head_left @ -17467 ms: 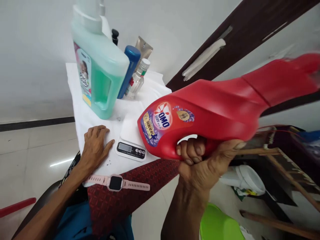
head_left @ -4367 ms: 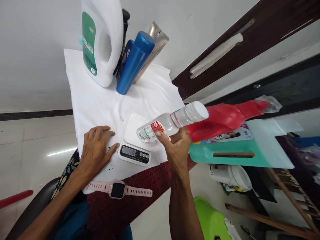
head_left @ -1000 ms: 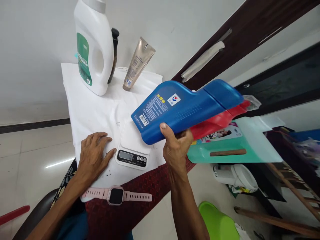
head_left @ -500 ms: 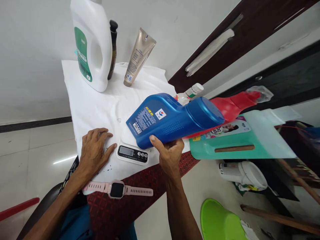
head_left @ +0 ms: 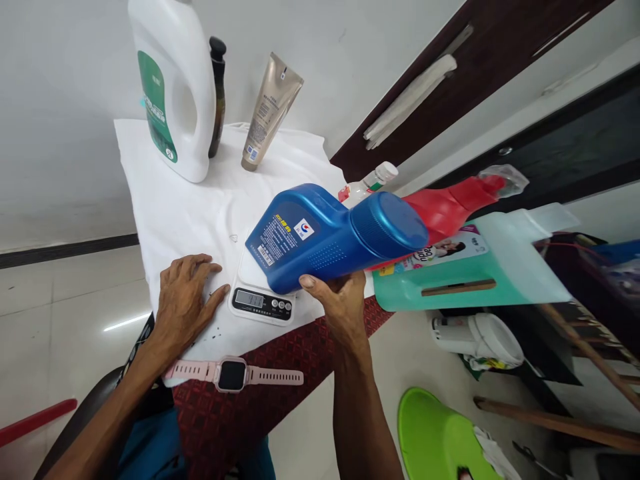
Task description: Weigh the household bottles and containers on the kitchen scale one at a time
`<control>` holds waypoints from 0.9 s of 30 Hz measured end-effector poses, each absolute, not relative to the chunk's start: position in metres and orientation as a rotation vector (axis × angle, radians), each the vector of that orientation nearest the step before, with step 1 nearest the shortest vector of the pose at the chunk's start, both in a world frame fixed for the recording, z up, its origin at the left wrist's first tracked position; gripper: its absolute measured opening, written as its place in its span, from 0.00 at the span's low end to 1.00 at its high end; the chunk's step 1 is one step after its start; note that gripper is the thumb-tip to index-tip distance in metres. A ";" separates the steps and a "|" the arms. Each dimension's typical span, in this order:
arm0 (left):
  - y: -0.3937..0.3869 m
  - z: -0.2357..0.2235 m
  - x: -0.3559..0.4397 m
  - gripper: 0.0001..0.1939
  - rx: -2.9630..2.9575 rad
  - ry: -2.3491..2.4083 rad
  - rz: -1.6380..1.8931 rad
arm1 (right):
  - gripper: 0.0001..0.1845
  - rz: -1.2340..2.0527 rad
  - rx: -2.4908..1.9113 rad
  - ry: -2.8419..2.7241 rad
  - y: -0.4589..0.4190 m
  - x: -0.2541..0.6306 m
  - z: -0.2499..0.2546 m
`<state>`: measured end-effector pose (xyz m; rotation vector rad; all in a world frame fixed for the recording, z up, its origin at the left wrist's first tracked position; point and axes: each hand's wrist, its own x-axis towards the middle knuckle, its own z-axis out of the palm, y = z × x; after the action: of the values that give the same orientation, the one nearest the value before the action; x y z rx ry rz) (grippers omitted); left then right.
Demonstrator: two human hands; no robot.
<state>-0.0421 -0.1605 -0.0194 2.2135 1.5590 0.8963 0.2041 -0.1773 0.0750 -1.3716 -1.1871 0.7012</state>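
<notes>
My right hand (head_left: 343, 303) is closed around the lower side of a blue plastic bottle (head_left: 320, 247) with a wide blue cap, thumb on the near face. The bottle's base rests on a small white kitchen scale (head_left: 263, 307), while its body leans right with the cap towards me. Lit digits show on the scale's display, too blurred to read surely. My left hand (head_left: 187, 293) lies palm down on the white cloth (head_left: 165, 200), left of the scale, holding nothing, fingers apart. Nearer to me lies a pink-strapped smartwatch (head_left: 233, 375).
A white jug (head_left: 200, 133), a dark pump bottle (head_left: 217, 100) and a beige tube (head_left: 265, 120) stand at the back. Right of the blue bottle are a clear bottle (head_left: 373, 185), a red bottle (head_left: 450, 210) and a green jug (head_left: 450, 293). A lime-green basin (head_left: 430, 440) sits on the floor.
The blue bottle's base has settled on the scale, and the display has gone from zero to a several-digit reading. My left hand has stayed put. The view has shifted slightly.
</notes>
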 end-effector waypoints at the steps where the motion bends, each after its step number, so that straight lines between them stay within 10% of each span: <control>1: -0.161 -0.019 -0.042 0.17 2.208 1.561 0.894 | 0.41 0.704 -1.371 -1.190 -0.176 0.203 0.076; 12: -0.160 -0.021 -0.042 0.17 2.227 1.556 0.913 | 0.19 0.518 -1.492 -1.198 -0.170 0.191 0.073; 27: -0.154 -0.020 -0.048 0.20 2.252 1.546 0.886 | 0.29 -0.091 -1.524 -0.674 -0.231 0.281 0.071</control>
<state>-0.0479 -0.1536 -0.0195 2.2519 1.5458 0.8857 0.2810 -0.2309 0.0713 -1.5244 -0.6743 -0.0911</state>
